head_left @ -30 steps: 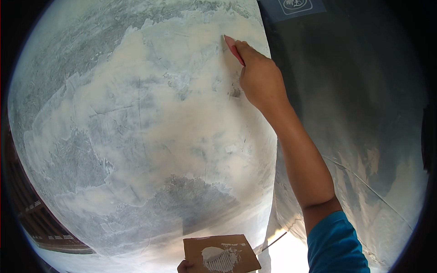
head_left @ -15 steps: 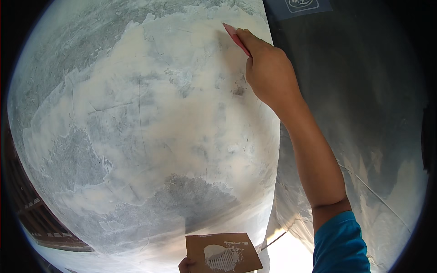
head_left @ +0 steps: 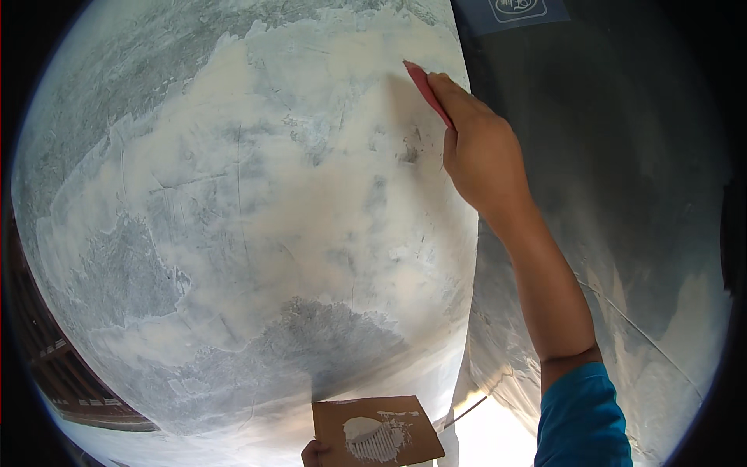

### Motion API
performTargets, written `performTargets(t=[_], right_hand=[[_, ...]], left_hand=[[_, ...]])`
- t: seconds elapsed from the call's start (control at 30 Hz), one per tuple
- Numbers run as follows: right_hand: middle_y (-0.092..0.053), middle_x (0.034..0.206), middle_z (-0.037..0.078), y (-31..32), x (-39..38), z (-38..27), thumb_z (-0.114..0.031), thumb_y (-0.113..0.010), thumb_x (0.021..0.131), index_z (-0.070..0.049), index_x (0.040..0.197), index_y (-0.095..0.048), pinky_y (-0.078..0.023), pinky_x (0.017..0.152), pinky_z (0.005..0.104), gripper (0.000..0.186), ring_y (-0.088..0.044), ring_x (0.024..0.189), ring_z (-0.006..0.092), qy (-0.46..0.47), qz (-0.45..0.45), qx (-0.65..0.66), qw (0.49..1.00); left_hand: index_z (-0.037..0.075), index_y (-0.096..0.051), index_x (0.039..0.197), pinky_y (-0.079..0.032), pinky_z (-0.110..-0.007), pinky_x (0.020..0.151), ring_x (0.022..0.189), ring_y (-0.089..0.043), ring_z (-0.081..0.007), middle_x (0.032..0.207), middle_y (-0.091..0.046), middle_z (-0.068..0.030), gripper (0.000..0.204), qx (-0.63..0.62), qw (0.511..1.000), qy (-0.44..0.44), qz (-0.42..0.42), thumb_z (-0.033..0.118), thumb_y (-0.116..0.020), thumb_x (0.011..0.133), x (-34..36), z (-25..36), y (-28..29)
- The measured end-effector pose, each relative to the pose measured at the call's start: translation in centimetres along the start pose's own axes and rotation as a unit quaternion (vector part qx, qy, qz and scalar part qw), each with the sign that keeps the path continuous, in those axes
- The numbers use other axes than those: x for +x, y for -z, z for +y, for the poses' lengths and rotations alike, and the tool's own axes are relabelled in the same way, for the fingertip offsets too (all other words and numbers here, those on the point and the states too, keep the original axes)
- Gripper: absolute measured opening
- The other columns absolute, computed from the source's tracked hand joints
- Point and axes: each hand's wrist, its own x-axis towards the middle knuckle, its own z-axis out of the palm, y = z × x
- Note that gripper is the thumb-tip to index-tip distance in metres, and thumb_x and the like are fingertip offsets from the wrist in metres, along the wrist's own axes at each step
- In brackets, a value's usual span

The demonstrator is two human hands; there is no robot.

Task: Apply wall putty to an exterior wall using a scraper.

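Observation:
My right hand (head_left: 484,148) grips a red scraper (head_left: 428,92), its thin blade edge against the wall near the wall's right edge. The fingers lie along the scraper's back. The wall (head_left: 311,202) is grey, smeared over much of its face with whitish filler. Low in the view, my left hand (head_left: 313,454) holds a brown rectangular board (head_left: 331,436) by its left side; only some of its fingers show. On the board sits a patch of white filler paste (head_left: 372,438) with ridged streaks.
Beyond the wall's right edge hangs a dark, shiny sheet (head_left: 599,179) with a blue-grey label (head_left: 517,12) at its top. Bright light enters at the bottom, right of the board. A dark brown slatted wooden structure (head_left: 70,366) stands at the lower left. Bare grey patches remain on the wall.
My right hand and the scraper have moved down and to the right along the wall. The board in my left hand has shifted slightly left and up.

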Motion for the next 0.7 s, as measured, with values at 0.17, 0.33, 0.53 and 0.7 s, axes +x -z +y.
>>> performTargets(t=[0.17, 0.33, 0.53, 0.7], right_hand=[[-0.051, 0.141, 0.028, -6.3, -5.5, 0.4, 0.003, -0.049, 0.087, 0.009, 0.137, -0.047, -0.039, 0.113, 0.0424, 0.050, -0.051, 0.132, 0.0375, 0.065, -0.041, -0.094, 0.993], [-0.060, 0.130, 0.028, -1.5, -16.9, -5.3, 0.001, -0.053, 0.088, 0.006, 0.135, -0.053, -0.051, 0.100, 0.0394, 0.048, -0.063, 0.118, 0.0355, 0.036, -0.263, 0.082, 0.961], [-0.070, 0.106, 0.024, 2.5, -1.9, -2.0, 0.006, -0.049, 0.083, -0.004, 0.130, -0.062, -0.055, 0.083, 0.0390, 0.050, -0.070, 0.096, 0.0350, -0.120, -0.149, 0.095, 0.977], [-0.058, 0.136, 0.021, -4.4, 0.6, 2.0, 0.005, -0.051, 0.086, -0.003, 0.140, -0.050, -0.050, 0.101, 0.0397, 0.055, -0.058, 0.123, 0.0340, 0.056, 0.050, -0.059, 0.995]], left_hand=[[-0.006, -0.058, 0.125, -0.053, -0.048, 0.093, 0.097, -0.066, -0.0386, 0.111, -0.067, -0.0236, 0.060, 0.091, 0.995, -0.025, 0.040, 0.024, -0.053, 0.073, 1.4, 0.0, 4.4], [-0.010, -0.056, 0.118, -0.065, -0.041, 0.071, 0.090, -0.069, -0.0334, 0.107, -0.066, -0.0224, 0.039, 0.041, 0.974, -0.171, -0.145, 0.017, -0.059, 0.089, 0.3, -3.1, 0.1], [-0.007, -0.058, 0.125, -0.053, -0.047, 0.093, 0.098, -0.066, -0.0385, 0.111, -0.067, -0.0235, 0.060, -0.077, 0.988, 0.090, -0.104, 0.023, -0.052, 0.073, -0.3, 0.6, -0.7], [-0.005, -0.056, 0.128, -0.052, -0.047, 0.095, 0.102, -0.065, -0.0387, 0.115, -0.066, -0.0228, 0.062, 0.025, 0.999, 0.028, -0.030, 0.024, -0.051, 0.074, 1.6, -1.2, 3.3]])
